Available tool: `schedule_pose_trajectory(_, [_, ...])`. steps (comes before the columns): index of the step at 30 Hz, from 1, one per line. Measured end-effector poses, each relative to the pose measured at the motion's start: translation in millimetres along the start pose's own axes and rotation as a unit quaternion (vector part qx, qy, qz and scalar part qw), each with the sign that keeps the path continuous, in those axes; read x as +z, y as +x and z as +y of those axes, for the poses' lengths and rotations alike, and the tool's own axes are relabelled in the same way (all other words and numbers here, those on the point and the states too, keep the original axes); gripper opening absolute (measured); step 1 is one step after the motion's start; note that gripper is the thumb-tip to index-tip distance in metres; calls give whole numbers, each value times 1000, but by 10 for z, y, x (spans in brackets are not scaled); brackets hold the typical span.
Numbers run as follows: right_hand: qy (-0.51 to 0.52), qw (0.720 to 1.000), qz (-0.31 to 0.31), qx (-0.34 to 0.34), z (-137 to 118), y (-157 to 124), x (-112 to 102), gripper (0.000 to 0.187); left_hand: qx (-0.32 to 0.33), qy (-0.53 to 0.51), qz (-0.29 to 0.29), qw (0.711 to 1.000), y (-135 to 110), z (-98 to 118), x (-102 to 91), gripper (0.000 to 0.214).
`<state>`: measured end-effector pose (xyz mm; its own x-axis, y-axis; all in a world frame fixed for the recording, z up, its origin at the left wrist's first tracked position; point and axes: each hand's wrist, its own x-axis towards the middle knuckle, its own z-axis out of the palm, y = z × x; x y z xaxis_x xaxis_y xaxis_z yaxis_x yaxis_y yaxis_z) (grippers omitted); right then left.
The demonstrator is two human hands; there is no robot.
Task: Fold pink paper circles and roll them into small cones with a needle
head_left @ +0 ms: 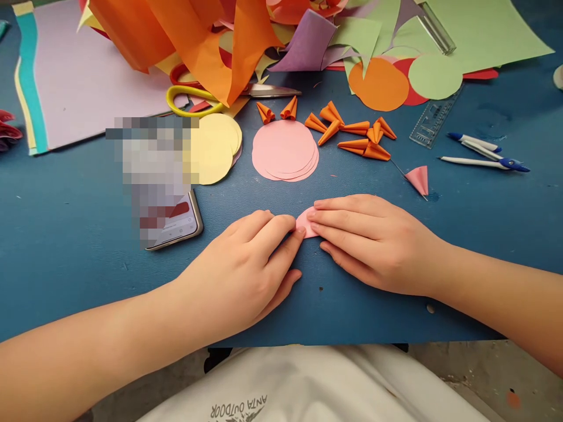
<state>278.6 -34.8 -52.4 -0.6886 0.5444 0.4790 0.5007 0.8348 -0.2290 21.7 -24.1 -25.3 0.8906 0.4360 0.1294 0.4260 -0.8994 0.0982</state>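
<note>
Both hands rest on the blue table (88, 246) near its front edge, pressing a small pink paper piece (303, 224) between them. My left hand (246, 264) has its fingers together, with the fingertips on the paper's left side. My right hand (369, 240) lies flat over the paper's right part, fingers stretched out and pressed together. Most of the paper is hidden under the fingers. Just behind the hands lies a stack of pink paper circles (285, 150).
Several folded orange paper cones (352, 132) and one pink cone (417, 179) lie behind the hands. A phone (180, 225) lies to the left beside yellow circles (215, 146). Scissors (211, 97), a clear ruler (433, 117), pens (484, 153) and loose coloured paper sheets fill the back.
</note>
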Motion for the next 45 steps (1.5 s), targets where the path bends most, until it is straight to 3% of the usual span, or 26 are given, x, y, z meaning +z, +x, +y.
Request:
schedule_pose_trajectory(17, [13, 999, -26, 24, -22, -11, -19, 35, 3, 15, 22, 1000, -6, 36, 13, 42])
schedule_pose_trajectory(31, [15, 998, -34, 44, -48, -13, -25, 37, 2, 31, 7, 999, 7, 50, 22, 45])
schedule_pose_trajectory(45, [-22, 999, -45, 14, -59, 9, -56, 31, 14, 57, -1, 998, 3, 110, 27, 49])
